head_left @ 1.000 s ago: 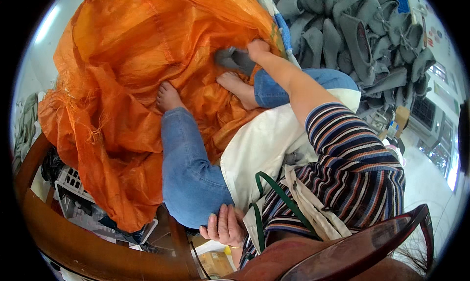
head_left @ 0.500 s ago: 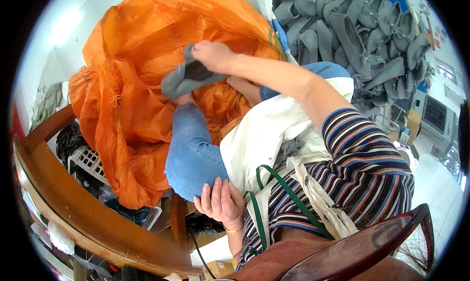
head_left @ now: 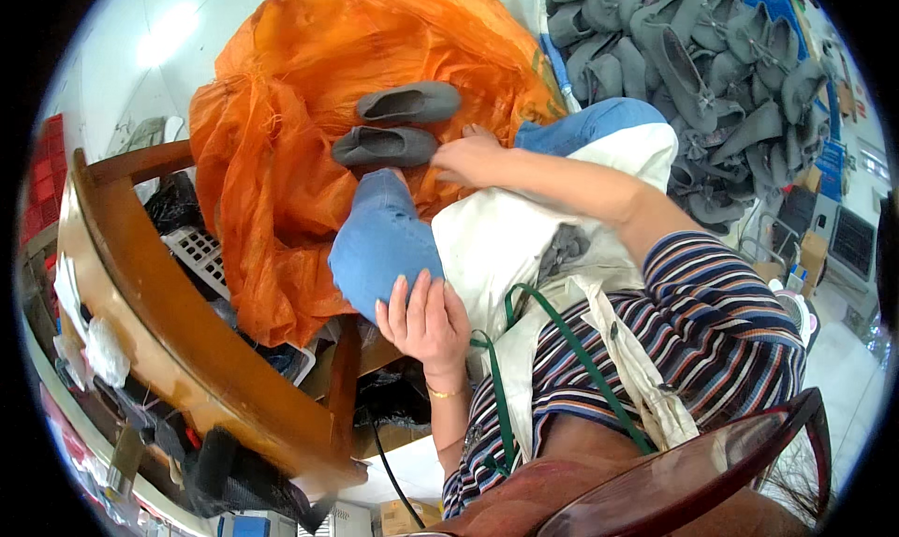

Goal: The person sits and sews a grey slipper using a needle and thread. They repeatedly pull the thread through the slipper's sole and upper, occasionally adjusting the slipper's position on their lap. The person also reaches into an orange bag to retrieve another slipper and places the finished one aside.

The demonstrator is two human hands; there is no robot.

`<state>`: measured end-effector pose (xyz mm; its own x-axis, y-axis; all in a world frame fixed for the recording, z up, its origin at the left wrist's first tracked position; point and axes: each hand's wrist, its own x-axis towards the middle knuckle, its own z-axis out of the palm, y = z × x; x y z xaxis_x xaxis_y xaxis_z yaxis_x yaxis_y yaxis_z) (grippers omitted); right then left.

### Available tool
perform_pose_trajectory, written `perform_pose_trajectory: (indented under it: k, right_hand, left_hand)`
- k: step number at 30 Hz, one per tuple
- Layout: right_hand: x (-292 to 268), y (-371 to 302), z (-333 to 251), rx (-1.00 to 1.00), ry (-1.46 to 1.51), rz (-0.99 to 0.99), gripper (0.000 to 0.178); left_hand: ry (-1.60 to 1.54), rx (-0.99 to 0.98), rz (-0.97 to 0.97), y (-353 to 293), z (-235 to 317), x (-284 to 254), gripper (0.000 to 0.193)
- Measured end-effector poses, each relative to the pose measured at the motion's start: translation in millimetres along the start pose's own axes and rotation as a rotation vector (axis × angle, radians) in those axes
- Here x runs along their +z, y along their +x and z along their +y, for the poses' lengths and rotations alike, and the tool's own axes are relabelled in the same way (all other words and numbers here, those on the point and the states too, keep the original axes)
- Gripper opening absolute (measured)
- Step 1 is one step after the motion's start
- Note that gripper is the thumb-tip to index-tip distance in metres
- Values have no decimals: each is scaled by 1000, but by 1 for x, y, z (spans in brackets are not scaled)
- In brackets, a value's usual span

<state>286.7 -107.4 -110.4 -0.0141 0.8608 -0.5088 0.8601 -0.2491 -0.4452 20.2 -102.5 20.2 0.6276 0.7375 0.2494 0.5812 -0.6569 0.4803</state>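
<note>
Two grey fabric slip-on shoes lie side by side on a crumpled orange woven plastic sheet [head_left: 281, 153]. The farther shoe [head_left: 412, 102] and the nearer shoe [head_left: 384, 147] both point left. Just right of the nearer shoe's heel is my right hand [head_left: 468, 160], empty, its fingers loosely stretched; whether a fingertip touches the heel I cannot tell. My left hand [head_left: 426, 320] rests with extended fingers on my jeans knee [head_left: 379, 247], holding nothing. Across my lap spreads a white apron [head_left: 524, 219] with a small grey cloth bundle [head_left: 565, 249] in its fold.
A big heap of grey shoes [head_left: 693, 78] rises at the far right. To the left curves a brown wooden table edge [head_left: 187, 322], with a white plastic basket [head_left: 198, 256] behind it. A red crate [head_left: 45, 176] stands farther left.
My right hand has let go of the grey shoe, which now lies beside another on the orange sheet, and has drawn back right toward me. The left hand stays on the knee.
</note>
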Motion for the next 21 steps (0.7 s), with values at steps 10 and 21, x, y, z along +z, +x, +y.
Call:
perform_pose_trajectory:
  k: [10,21]
  right_hand:
    - [-72,-177,50,19,-368,-20,28]
    - [-141,-179,-10,-321,-283,1004,6]
  left_hand:
    - [298,81,-379,29,57,20,27]
    - [-137,-72,479,31,-19,-15,8]
